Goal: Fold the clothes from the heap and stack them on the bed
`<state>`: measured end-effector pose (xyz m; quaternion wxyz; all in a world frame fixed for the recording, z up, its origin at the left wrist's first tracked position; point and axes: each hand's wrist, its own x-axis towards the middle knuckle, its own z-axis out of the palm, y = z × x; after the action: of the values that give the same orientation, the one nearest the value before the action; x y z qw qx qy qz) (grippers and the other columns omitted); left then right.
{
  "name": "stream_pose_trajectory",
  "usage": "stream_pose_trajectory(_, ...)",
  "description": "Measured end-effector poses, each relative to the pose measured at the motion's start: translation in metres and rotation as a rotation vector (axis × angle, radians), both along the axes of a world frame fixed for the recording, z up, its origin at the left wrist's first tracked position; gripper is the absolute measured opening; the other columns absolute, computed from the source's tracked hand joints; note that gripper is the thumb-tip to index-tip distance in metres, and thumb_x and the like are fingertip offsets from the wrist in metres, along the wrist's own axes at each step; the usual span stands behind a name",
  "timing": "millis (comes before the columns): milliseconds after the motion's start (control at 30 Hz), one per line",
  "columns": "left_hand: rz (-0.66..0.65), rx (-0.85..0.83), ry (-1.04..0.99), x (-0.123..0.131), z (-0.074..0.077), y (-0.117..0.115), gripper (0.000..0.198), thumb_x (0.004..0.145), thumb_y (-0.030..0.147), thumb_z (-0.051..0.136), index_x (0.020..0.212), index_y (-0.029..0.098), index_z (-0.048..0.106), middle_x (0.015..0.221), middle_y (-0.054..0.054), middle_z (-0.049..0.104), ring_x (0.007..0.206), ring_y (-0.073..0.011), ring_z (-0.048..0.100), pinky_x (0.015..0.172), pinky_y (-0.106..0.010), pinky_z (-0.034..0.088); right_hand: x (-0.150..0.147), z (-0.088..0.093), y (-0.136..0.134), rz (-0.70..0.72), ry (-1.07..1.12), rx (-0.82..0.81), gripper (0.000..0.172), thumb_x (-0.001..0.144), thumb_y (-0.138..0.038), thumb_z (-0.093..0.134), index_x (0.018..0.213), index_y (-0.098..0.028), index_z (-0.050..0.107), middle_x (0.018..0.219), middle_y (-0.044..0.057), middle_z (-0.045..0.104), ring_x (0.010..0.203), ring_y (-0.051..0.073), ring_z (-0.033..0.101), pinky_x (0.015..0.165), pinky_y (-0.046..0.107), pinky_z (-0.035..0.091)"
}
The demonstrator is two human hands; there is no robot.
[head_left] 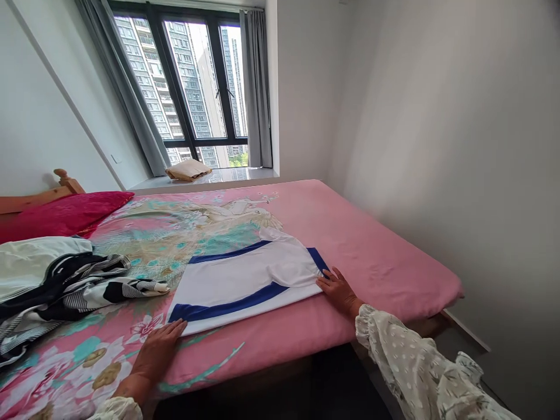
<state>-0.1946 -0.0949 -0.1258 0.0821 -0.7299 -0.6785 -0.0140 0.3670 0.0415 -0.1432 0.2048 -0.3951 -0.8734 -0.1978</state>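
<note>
A white shirt with blue bands lies folded lengthwise on the pink bed, its sleeve part folded over near the right end. My left hand rests at the shirt's near left corner, fingers stretched out and touching the hem. At the other end, my right hand lies with its fingers apart on the shirt's right edge, beside a blue band. Neither hand is closed around the cloth. Pale ruffled sleeves cover both forearms.
The bed has a pink floral sheet. To the left lie a heap of black, white and striped clothes and a red pillow. A beige folded cloth sits on the windowsill. A bare wall stands at the right.
</note>
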Motion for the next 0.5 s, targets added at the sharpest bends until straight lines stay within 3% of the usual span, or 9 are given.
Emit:
stream_pose_trajectory(167, -0.032, -0.059, 0.037, 0.009, 0.011, -0.027, 0.054, 0.08, 0.002, 0.032, 0.12, 0.022, 0.062, 0.13, -0.007, 0.058, 0.12, -0.0223, 0.054, 0.101, -0.042, 0.041, 0.015, 0.008, -0.029, 0.05, -0.018, -0.043, 0.044, 0.081, 0.003, 0.042, 0.111, -0.019, 0.066, 0.115, 0.005, 0.066, 0.12, 0.025, 0.05, 0.106, 0.046, 0.033)
stream_pose_trajectory(367, -0.066, -0.067, 0.074, 0.018, -0.005, -0.09, 0.058, 0.076, 0.005, 0.036, 0.126, 0.027, 0.057, 0.137, -0.002, 0.05, 0.125, -0.0219, 0.05, 0.099, -0.041, 0.042, 0.051, -0.005, -0.086, 0.034, -0.027, -0.156, 0.05, 0.08, 0.002, 0.039, 0.117, -0.023, 0.063, 0.122, 0.003, 0.063, 0.123, 0.023, 0.048, 0.107, 0.045, 0.031)
stream_pose_trajectory(500, 0.015, 0.095, 0.088, 0.032, -0.005, -0.107, 0.05, 0.077, 0.014, 0.038, 0.119, 0.023, 0.063, 0.136, -0.006, 0.051, 0.124, -0.0293, 0.049, 0.097, -0.05, 0.041, 0.04, 0.002, -0.115, -0.06, 0.037, -0.204, 0.053, 0.079, -0.003, 0.041, 0.125, -0.021, 0.057, 0.131, 0.005, 0.056, 0.13, 0.025, 0.041, 0.11, 0.051, 0.023)
